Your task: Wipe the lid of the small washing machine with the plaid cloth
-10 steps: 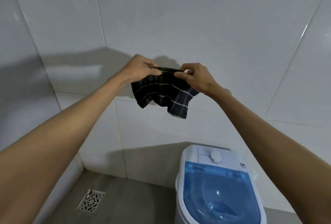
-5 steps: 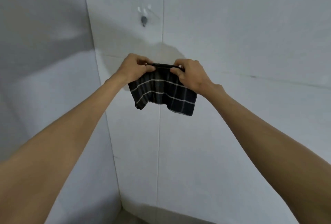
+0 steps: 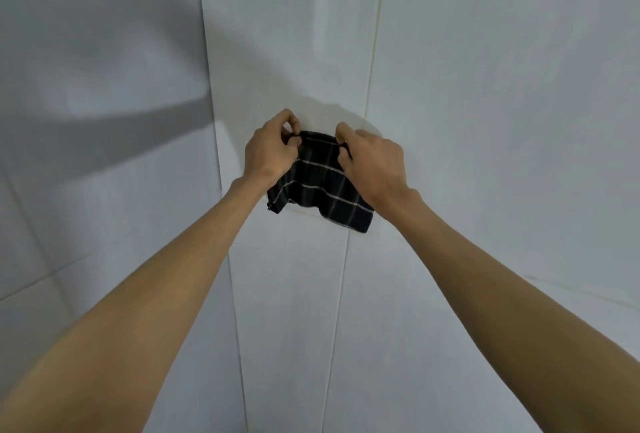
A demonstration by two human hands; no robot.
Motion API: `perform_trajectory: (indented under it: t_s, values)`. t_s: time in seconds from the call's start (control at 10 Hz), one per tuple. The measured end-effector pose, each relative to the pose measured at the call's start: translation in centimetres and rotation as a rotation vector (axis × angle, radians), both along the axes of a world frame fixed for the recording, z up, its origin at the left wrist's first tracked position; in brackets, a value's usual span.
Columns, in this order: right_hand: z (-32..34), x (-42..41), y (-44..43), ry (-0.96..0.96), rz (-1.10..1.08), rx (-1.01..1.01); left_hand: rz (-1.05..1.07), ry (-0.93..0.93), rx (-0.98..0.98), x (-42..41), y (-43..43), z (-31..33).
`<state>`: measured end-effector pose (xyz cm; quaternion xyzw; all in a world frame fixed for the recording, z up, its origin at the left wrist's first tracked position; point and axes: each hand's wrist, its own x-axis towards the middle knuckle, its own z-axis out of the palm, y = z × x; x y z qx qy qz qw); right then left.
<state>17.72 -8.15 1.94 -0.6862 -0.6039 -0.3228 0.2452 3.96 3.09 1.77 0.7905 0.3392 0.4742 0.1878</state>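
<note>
1. Two upper corners of the plaid cloth are pinched, one by the left hand, one by the right hand.
2. Cloth is held up, hanging before a tiled wall.

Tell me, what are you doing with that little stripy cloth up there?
A person holds a dark plaid cloth up in front of a tiled wall. The left hand and the right hand each pinch its top edge, and the rest hangs down. No washing machine is in view now, so no wiping is happening yet.
</note>
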Motion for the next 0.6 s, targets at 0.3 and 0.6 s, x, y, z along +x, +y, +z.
perform_trajectory:
  t_s: [0.3, 0.6]
  values:
    - [-5.1, -0.4, -0.1, 0.154, -0.044, 0.012, -0.018, -0.122, -0.062, 0.9, -1.5, -7.2]
    - [-10.9, 1.9, -7.0, 0.569, 0.022, -0.232, 0.0, -0.149, -0.274, -0.1, -6.4, -12.7]
